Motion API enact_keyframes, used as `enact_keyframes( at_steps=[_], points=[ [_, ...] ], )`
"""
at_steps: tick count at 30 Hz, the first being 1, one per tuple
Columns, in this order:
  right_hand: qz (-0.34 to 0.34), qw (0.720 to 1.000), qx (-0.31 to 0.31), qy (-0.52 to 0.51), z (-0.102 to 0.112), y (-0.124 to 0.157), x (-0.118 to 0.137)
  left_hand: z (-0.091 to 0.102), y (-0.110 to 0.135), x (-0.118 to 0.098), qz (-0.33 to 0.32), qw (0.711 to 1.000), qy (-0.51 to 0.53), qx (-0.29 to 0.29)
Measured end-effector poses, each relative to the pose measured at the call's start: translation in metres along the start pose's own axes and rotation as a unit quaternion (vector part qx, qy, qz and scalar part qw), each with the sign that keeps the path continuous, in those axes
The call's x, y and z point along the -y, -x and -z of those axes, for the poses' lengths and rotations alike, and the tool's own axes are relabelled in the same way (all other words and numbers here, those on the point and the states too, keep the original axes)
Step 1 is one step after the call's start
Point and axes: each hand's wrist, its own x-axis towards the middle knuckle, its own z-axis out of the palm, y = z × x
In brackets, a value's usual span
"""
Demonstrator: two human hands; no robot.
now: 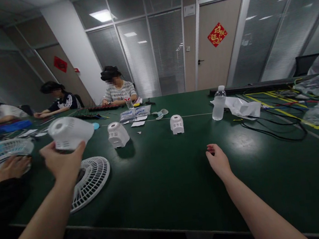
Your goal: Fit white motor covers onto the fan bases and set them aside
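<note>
Nearest me, my right hand point(218, 160) rests on the green surface point(163, 190) a little right of its middle, fingers slack and holding nothing; my left hand point(61, 161) is raised over the near left part, fingers closed around the underside of a white fan housing point(70, 132), which is held clear of the surface; just beneath that hand a white fan grille point(92, 180) lies flat by the near edge; at the left edge a co-worker's hand point(10, 168) lies on a second grille point(2, 153); farther out a second housing point(117, 134) and a third housing point(177, 124) stand well apart around the middle; right of them a water bottle point(219, 103) stands upright just beside a crumpled white sheet point(244, 108); black cables point(273, 125) trail toward the right edge; three seated people point(116, 88) line the far left edge.
</note>
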Motion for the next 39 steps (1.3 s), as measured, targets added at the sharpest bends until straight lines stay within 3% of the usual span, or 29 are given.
enact_keyframes(
  at_steps=[4,7,13,19,27,32,35,39],
  points=[
    [-0.003,1.0,0.002,0.004,0.001,0.001,0.003,-0.05,-0.003,-0.056,0.003,0.994,0.016,0.106],
    [-0.005,1.0,0.001,0.01,0.001,0.002,0.004,-0.083,-0.004,-0.075,-0.002,0.989,0.022,0.145],
    [-0.005,1.0,0.011,0.027,0.002,0.002,0.004,-0.132,-0.002,-0.075,0.024,0.991,-0.01,0.132],
    [-0.003,0.999,0.009,0.034,0.001,0.001,0.005,-0.151,0.01,-0.055,0.05,0.985,-0.043,0.161],
    [-0.007,0.999,0.015,0.031,0.002,0.001,0.003,-0.15,-0.003,-0.046,0.035,0.972,-0.077,0.219],
    [-0.005,0.999,0.015,0.032,0.002,0.002,0.005,-0.139,-0.003,-0.05,0.024,0.964,-0.088,0.249],
    [-0.002,0.999,0.015,0.034,0.002,0.002,0.005,-0.114,0.003,-0.058,-0.035,0.968,-0.092,0.231],
    [0.0,0.999,0.017,0.033,0.001,0.001,0.004,-0.049,0.012,-0.057,-0.174,0.962,-0.091,0.192]
  ],
)
